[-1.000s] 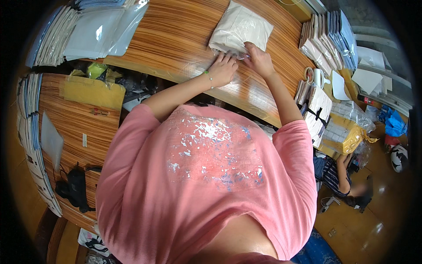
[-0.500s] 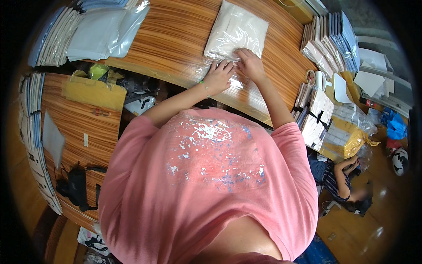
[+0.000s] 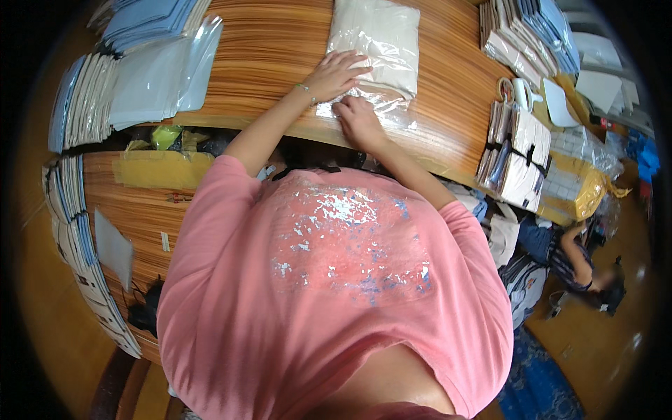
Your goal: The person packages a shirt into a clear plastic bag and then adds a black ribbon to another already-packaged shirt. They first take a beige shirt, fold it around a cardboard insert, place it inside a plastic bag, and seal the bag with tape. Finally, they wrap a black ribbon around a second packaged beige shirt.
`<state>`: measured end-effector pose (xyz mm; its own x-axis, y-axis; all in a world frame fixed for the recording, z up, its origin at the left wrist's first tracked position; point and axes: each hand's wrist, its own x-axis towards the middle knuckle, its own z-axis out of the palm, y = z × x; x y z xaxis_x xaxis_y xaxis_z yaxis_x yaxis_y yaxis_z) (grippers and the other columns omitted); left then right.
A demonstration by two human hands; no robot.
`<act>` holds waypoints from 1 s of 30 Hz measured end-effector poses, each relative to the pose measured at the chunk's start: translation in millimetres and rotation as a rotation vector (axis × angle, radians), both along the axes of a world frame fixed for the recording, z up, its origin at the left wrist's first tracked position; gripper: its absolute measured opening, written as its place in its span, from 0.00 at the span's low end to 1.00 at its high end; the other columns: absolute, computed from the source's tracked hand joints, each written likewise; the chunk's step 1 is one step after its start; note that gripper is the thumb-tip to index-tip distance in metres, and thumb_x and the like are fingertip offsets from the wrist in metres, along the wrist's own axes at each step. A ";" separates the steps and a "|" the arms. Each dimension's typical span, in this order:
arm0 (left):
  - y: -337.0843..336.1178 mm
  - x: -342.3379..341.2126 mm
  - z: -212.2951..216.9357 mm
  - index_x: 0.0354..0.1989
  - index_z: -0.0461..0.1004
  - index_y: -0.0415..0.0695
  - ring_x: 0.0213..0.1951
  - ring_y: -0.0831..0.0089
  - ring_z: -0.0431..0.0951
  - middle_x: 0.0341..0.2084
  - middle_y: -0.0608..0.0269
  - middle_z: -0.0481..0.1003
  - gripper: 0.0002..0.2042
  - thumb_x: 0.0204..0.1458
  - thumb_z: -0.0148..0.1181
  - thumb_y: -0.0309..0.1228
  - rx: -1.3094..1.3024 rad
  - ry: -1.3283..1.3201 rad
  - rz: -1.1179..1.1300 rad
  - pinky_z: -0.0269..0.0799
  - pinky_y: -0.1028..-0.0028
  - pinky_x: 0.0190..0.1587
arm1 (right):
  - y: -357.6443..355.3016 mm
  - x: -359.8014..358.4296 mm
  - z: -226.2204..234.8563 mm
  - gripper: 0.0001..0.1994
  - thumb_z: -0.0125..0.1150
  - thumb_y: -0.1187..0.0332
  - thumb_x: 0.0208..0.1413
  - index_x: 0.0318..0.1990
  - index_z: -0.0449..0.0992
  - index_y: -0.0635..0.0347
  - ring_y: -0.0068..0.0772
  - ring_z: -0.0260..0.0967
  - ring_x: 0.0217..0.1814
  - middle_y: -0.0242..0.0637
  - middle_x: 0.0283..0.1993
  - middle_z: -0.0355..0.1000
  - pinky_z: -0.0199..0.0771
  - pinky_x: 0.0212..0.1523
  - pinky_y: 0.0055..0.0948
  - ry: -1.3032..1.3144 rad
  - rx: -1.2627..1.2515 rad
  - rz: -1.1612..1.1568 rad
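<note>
Currently both hands are flat on a clear plastic bag (image 3: 381, 52) holding a folded pale cloth, which lies on the striped wooden table (image 3: 280, 49) just in front of the person. Left hand (image 3: 336, 73): fingers spread, palm down across the bag's near left part, nothing clamped; a thin bracelet shows at the wrist. Right hand (image 3: 358, 119): fingers curled together, pressing on the bag's near edge where the loose plastic flap lies flat against the wood; I cannot tell whether it pinches the flap or only presses it. The two hands are close, almost touching. To the left on the table, a spread of empty clear bags (image 3: 157, 77) beside stacked blue-and-white packets (image 3: 77, 105). To the right, more upright packet stacks (image 3: 525, 31), and bundles tied with black straps (image 3: 514, 154) (standing at the table's corner). The person wears a pink shirt (image 3: 336, 294) with a silvery print.
</note>
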<state>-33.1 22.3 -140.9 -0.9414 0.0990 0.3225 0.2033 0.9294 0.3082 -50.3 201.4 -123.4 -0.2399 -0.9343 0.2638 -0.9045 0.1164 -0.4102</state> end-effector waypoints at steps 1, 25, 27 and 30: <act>1.5 2.0 -1.7 0.61 0.60 0.61 0.63 0.64 0.52 0.62 0.68 0.55 0.21 0.57 0.45 0.40 -0.046 0.002 0.019 0.45 0.58 0.64 | -5.9 13.2 -0.1 0.15 0.53 0.75 0.43 0.42 0.71 0.60 0.44 0.63 0.43 0.44 0.40 0.66 0.64 0.44 0.39 0.020 -0.039 -0.042; -2.8 2.7 -6.8 0.62 0.57 0.64 0.65 0.64 0.49 0.62 0.67 0.53 0.23 0.57 0.46 0.42 -0.037 0.013 -0.034 0.41 0.53 0.64 | -13.9 21.0 14.1 0.04 0.55 0.75 0.44 0.29 0.75 0.61 0.43 0.67 0.38 0.42 0.31 0.70 0.68 0.42 0.37 -0.051 0.086 -0.275; -2.8 2.0 -7.8 0.61 0.58 0.62 0.65 0.64 0.49 0.62 0.67 0.54 0.22 0.56 0.46 0.43 -0.027 0.010 -0.036 0.40 0.53 0.64 | -13.8 20.2 13.1 0.04 0.55 0.75 0.43 0.29 0.73 0.61 0.41 0.67 0.37 0.41 0.30 0.69 0.69 0.41 0.35 0.022 0.137 -0.222; -2.4 2.7 -7.1 0.62 0.56 0.65 0.64 0.64 0.49 0.62 0.67 0.54 0.24 0.56 0.47 0.42 -0.054 0.001 -0.032 0.41 0.55 0.64 | -9.6 22.8 17.6 0.05 0.53 0.74 0.42 0.29 0.71 0.62 0.40 0.66 0.38 0.40 0.31 0.68 0.70 0.41 0.33 0.071 0.106 -0.182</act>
